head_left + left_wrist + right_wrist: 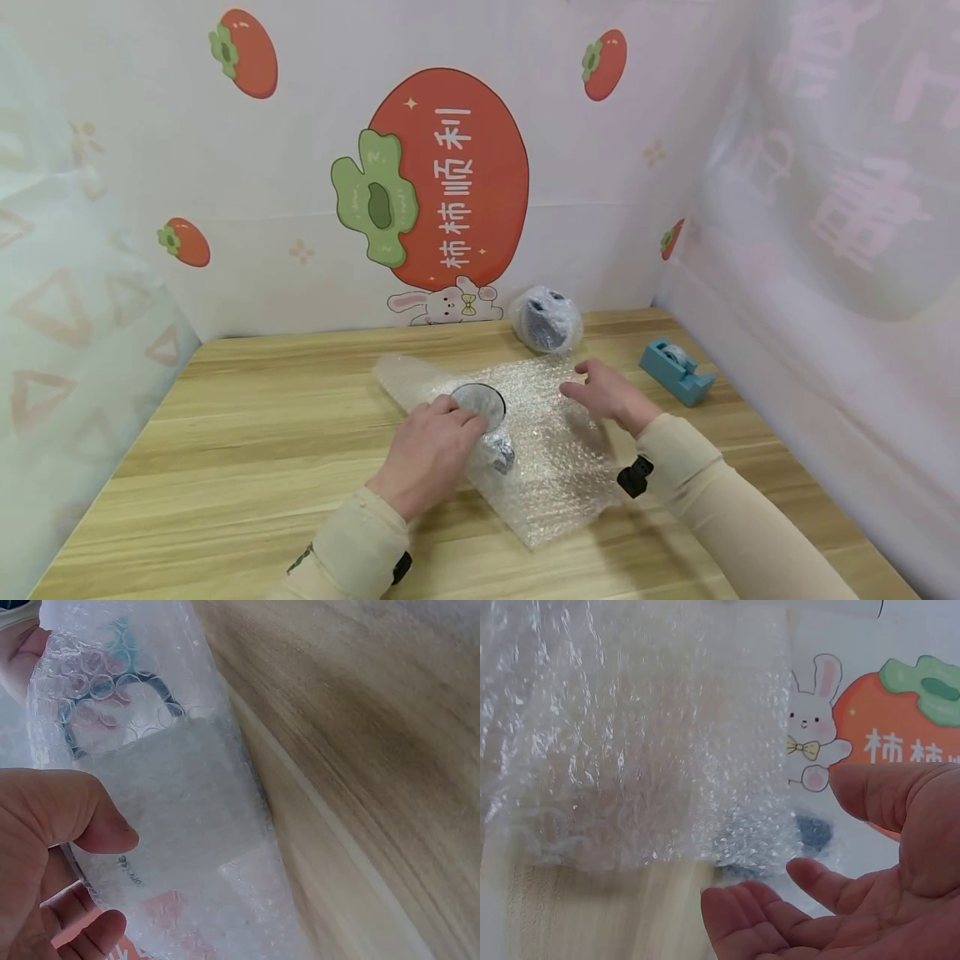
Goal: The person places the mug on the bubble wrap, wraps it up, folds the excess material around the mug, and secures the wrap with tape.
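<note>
My left hand [435,450] grips a white mug [483,406] with a dark rim, its thumb pressing bubble wrap against the side. In the left wrist view the mug's dark-edged handle [66,724] shows through the wrap. A sheet of bubble wrap [551,467] spreads under the mug and to its right, with one part folded up over the handle side. Above the sheet's right part my right hand [609,392] is held with fingers spread and nothing between them. Close by in the right wrist view hangs the bubble wrap [630,750], beside the fingertips.
A bubble-wrapped bundle [546,321] with something dark inside stands at the table's back edge. A blue tape dispenser [677,371] sits at the right, beyond my right hand. Printed cloth walls [300,283] enclose the wooden table [247,442] at the back and sides.
</note>
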Demonstrator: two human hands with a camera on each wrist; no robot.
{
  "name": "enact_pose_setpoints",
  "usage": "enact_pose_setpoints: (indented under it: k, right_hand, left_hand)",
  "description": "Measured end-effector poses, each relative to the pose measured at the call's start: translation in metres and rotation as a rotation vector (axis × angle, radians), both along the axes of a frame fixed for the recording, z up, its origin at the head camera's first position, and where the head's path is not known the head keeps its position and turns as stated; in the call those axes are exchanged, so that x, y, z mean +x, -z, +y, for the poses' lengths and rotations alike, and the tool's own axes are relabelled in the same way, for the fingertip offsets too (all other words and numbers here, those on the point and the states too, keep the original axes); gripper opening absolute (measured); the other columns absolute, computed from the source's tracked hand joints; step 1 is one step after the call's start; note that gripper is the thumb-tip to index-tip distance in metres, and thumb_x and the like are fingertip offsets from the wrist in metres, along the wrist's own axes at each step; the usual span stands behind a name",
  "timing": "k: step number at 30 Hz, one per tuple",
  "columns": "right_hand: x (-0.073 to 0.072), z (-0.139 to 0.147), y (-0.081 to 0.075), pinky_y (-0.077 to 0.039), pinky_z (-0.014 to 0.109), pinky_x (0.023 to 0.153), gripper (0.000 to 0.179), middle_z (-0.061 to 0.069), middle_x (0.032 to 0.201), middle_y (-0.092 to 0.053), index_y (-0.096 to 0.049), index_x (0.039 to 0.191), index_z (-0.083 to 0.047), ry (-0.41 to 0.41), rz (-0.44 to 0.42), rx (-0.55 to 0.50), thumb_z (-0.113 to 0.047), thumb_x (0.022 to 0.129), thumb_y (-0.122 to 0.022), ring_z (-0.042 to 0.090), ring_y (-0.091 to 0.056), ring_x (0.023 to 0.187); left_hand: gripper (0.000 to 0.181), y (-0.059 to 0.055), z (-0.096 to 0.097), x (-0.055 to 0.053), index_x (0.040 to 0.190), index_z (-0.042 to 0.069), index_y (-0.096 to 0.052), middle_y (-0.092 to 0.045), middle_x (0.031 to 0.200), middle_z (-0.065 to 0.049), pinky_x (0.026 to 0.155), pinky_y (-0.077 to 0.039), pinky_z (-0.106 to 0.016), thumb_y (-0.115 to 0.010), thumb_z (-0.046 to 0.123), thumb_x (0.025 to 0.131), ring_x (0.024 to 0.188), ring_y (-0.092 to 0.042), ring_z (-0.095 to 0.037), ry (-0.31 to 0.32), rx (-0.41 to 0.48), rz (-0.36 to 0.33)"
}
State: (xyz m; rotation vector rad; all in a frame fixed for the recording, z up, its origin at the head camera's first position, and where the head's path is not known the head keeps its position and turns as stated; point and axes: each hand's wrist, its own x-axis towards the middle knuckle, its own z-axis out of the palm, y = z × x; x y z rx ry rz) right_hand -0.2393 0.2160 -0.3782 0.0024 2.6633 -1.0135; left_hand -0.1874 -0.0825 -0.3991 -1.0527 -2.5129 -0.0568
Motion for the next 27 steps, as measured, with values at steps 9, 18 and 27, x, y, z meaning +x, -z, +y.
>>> enact_pose_setpoints:
  k: [9,18,27]
  right_hand:
    - [-0.017,0.000,0.008,-0.027,0.061,0.123,0.083,0.037,0.163,-0.025,-0.018,0.158,0.013,0.051,-0.070,0.016,-0.035,0.103,-0.057,0.052,-0.026,0.152]
    - [-0.021,0.002,0.011,-0.048,0.052,0.107,0.069,0.035,0.146,-0.050,-0.039,0.150,0.015,-0.007,-0.046,0.058,-0.028,0.100,-0.061,0.042,-0.056,0.128]
    - [-0.011,0.006,0.011,-0.053,0.029,0.065,0.026,0.001,0.076,-0.057,-0.071,0.106,-0.001,-0.007,-0.060,-0.070,-0.024,0.102,-0.060,0.010,-0.047,0.056]
  left_hand:
    - [0.017,0.003,0.002,-0.007,0.088,0.019,-0.077,-0.076,0.086,0.004,0.061,-0.045,-0.030,-0.074,0.005,0.082,0.081,-0.060,-0.019,-0.004,-0.007,0.036]
    - [0.012,0.003,0.002,-0.011,0.074,0.017,-0.072,-0.070,0.075,0.003,0.061,-0.045,-0.032,-0.074,0.005,0.078,0.073,-0.057,-0.020,0.027,0.013,0.061]
    - [0.017,-0.003,-0.005,-0.014,0.068,0.018,-0.067,-0.069,0.071,0.004,0.071,-0.049,-0.033,-0.070,0.002,0.073,0.075,-0.059,-0.020,0.091,0.010,0.027]
